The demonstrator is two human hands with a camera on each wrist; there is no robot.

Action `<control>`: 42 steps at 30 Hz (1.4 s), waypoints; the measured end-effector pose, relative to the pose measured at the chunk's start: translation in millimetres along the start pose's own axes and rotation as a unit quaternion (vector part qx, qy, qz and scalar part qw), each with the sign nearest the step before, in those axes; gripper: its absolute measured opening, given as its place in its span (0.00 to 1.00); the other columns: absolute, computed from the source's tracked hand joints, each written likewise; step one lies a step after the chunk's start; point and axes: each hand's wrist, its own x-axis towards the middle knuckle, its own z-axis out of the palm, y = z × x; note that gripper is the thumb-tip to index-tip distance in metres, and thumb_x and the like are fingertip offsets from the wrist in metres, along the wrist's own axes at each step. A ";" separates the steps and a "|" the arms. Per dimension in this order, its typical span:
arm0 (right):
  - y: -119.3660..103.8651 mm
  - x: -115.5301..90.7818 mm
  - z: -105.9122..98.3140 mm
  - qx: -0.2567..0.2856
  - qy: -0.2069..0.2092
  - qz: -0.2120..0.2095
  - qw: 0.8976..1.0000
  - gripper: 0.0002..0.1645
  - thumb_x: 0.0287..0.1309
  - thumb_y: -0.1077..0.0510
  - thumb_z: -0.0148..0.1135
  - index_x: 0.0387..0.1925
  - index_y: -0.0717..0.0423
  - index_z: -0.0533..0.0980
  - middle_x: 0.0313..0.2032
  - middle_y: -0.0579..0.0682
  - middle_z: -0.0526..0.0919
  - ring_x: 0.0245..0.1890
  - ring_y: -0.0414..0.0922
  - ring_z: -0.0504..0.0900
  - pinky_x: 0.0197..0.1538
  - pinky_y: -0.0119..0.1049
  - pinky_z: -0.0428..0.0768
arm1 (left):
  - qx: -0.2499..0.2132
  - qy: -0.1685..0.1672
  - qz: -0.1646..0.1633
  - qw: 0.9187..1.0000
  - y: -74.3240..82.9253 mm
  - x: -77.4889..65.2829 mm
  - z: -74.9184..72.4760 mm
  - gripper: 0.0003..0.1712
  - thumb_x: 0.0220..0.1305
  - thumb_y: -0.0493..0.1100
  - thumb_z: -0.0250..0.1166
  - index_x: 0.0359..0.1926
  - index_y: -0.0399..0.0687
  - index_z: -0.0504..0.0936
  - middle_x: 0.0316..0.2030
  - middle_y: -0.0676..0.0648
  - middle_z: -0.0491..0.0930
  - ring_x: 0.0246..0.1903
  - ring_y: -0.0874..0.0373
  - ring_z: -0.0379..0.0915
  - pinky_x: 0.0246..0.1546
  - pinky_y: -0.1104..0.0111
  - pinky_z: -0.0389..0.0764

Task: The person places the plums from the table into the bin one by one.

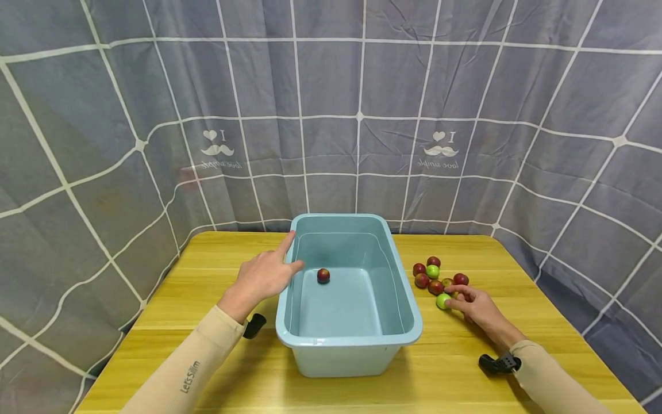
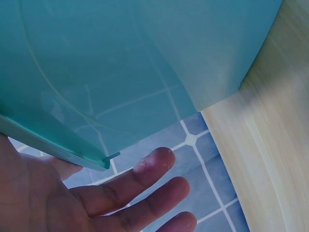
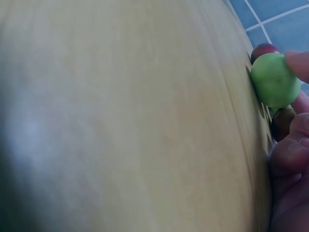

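My left hand (image 1: 266, 275) rests at the left rim of a pale blue plastic tub (image 1: 349, 340), index finger pointing along the rim and thumb over its inner side. In the left wrist view, the other fingers (image 2: 149, 166) extend straight outside the tub wall. One small dark red fruit (image 1: 323, 276) lies on the tub floor. To the right of the tub, my right hand (image 1: 478, 310) reaches to a small round green fruit (image 1: 443, 301), thumb tip against it and index finger stretched above it. In the right wrist view, a fingertip overlaps the green fruit (image 3: 275, 80).
Several dark red fruits (image 1: 421, 280) and another green one (image 1: 432, 272) lie grouped on the wooden table (image 1: 227, 253). A grey checked curtain (image 1: 331, 144) hangs behind and along both sides. Black straps with cameras sit on both wrists.
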 end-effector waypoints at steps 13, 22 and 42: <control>4.8 0.6 0.6 -0.031 -0.007 -0.006 0.999 0.31 0.59 0.50 0.71 0.58 0.64 0.77 0.19 0.43 0.63 0.16 0.39 0.62 0.22 0.33 0.64 | 0.002 0.005 0.000 1.000 -0.7 0.0 -0.1 0.45 0.68 0.67 0.49 0.81 0.70 0.42 0.41 0.46 0.83 0.34 0.52 0.77 0.23 0.60 0.70; 3.8 1.1 -0.1 -0.061 -0.003 -0.010 0.998 0.31 0.60 0.46 0.70 0.57 0.63 0.78 0.23 0.46 0.67 0.20 0.41 0.66 0.25 0.33 0.66 | 0.005 0.006 0.000 1.000 -1.2 0.2 0.1 0.45 0.68 0.67 0.48 0.81 0.70 0.42 0.37 0.47 0.82 0.35 0.52 0.77 0.23 0.61 0.70; -4.3 -0.9 -4.0 -0.065 -0.014 0.011 0.998 0.33 0.64 0.43 0.65 0.59 0.64 0.76 0.22 0.47 0.68 0.20 0.42 0.68 0.26 0.34 0.69 | 0.009 0.007 -0.003 1.000 -1.7 0.6 -0.2 0.45 0.68 0.67 0.48 0.81 0.72 0.42 0.38 0.47 0.82 0.33 0.52 0.76 0.24 0.60 0.70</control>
